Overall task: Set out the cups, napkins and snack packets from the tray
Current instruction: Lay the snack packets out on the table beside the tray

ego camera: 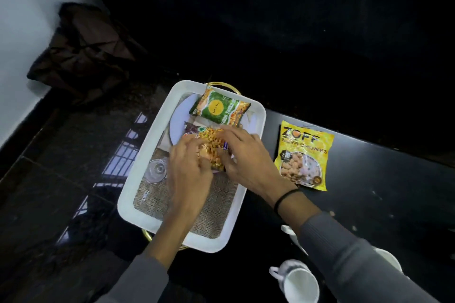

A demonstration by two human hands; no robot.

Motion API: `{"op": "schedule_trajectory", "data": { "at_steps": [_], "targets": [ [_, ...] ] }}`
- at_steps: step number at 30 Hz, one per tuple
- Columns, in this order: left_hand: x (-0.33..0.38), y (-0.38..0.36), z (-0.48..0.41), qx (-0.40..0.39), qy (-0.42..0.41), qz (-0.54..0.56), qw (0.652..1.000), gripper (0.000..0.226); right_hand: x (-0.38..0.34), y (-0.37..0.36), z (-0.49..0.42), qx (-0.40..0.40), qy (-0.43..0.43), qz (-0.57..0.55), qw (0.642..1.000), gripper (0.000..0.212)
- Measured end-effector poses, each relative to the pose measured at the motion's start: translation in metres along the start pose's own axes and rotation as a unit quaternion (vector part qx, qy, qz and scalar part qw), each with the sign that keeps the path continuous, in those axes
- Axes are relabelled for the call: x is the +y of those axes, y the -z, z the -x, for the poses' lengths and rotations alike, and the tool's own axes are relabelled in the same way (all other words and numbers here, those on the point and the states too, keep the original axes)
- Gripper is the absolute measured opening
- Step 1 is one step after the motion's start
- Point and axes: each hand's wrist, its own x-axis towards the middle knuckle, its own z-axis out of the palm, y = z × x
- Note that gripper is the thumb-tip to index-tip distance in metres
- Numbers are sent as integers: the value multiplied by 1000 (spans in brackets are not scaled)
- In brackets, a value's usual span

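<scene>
Handling of the orange snack packet is judged light, soft and crinkly, best taken at its edges. It is pinched by curled fingers of the left hand and right hand, midway along the white tray. A green packet is noted at the tray's far end, and a yellow packet on the table to the right.

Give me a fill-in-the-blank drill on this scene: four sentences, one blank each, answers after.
1. The left hand and right hand together grip the orange packet above the white ____.
2. The Zoff packet lying on the black table is ____.
3. The far packet, beyond the hands, is ____.
4. The clear glass stands beside the ____ hand.
Answers: tray; yellow; green; left.
</scene>
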Motion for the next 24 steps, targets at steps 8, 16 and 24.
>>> {"op": "schedule_trajectory", "data": {
  "at_steps": [8,16,24],
  "targets": [
    [-42,-4,1,14,341,315,886,32,-18,-29,-14,-88,-41,21,995,39],
    [-30,-9,-10,-46,333,509,793,36,-20,-28,0,-75,-138,-154,976,39],
    [-27,8,-2,-90,247,557,788,45,-6,-8,19,-38,-165,-273,947,89]
  ]
}}
